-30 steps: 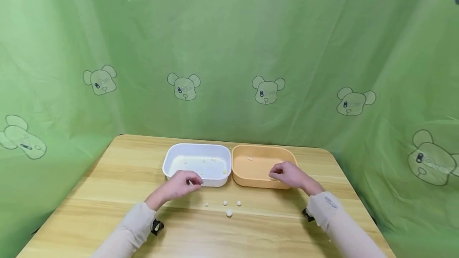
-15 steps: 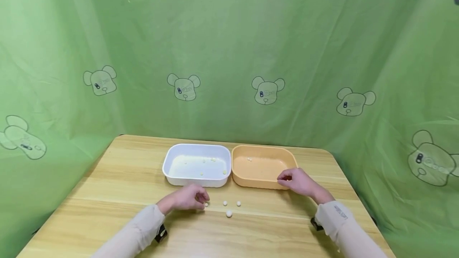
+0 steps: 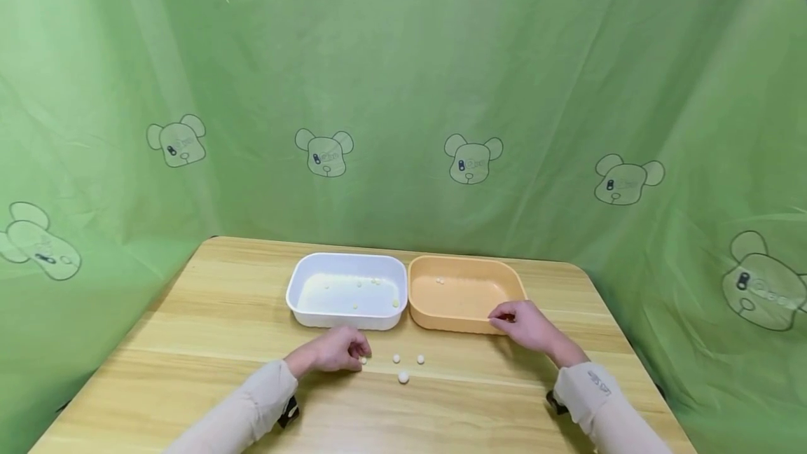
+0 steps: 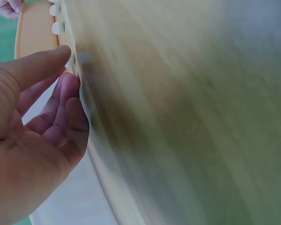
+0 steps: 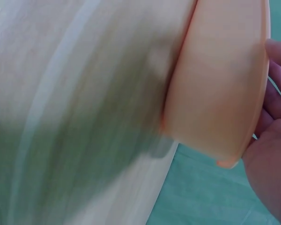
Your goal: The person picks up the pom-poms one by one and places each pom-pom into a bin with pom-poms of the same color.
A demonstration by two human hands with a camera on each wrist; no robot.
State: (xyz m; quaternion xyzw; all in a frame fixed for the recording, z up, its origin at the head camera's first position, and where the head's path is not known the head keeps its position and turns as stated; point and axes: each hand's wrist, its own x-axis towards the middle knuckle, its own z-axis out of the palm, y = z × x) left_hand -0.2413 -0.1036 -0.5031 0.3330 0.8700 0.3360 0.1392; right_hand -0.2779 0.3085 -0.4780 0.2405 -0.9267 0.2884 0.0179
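My left hand point(image 3: 333, 350) is low over the table in front of the white tray point(image 3: 345, 321), its thumb and index fingertips pinching a small white ball point(image 3: 363, 361). In the left wrist view this ball point(image 4: 70, 61) shows partly between the two tips. To its right lie two more small white balls, one point(image 3: 396, 359) and another point(image 3: 420, 359), with a larger white ball point(image 3: 403, 377) nearer. At the front right corner of the orange tray point(image 3: 450, 322), my right hand point(image 3: 529, 326) has its loosely curled fingers right at the rim; the tray wall point(image 5: 215, 79) partly hides them in the right wrist view.
Several small yellowish pieces, one of them a larger piece point(image 3: 395, 303), lie in the white tray. Two tiny white balls point(image 3: 439, 281) sit inside the orange tray. Both trays stand side by side near the back of the wooden table point(image 3: 221, 342). A green curtain point(image 3: 391, 76) surrounds it.
My left hand has come down from the white tray's front rim to the small ball on the table. My right hand has moved slightly right and down to the orange tray's corner.
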